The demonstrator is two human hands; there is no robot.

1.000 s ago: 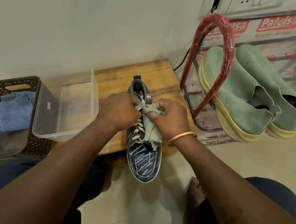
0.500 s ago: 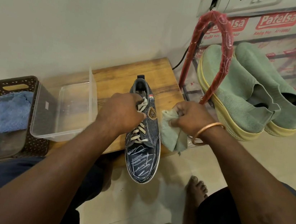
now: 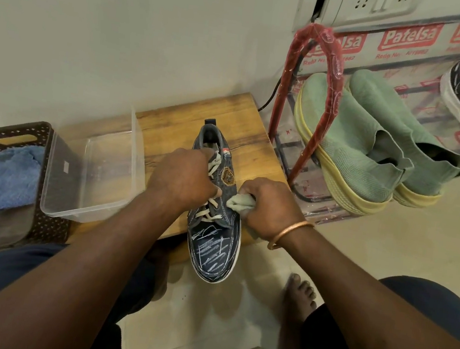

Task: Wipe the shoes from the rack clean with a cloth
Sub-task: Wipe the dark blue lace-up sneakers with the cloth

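Cloth point(image 3: 238, 202) back on shoe point(image 3: 213, 249), gripped by right hand point(image 3: 271, 209), left hand point(image 3: 183, 180) clasping shoe, tub point(image 3: 107, 165) alongside

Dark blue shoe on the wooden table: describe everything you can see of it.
The dark blue shoe looks like denim, with pale scribbled lines across the toe, cream laces, a white sole edge and a gold-brown badge on its side. It stands upright on its sole on the wooden table, heel toward the wall, toe overhanging the near edge toward the person. The left hand grips it over the laces; the right hand presses a bunched pale green cloth against the side near the badge.
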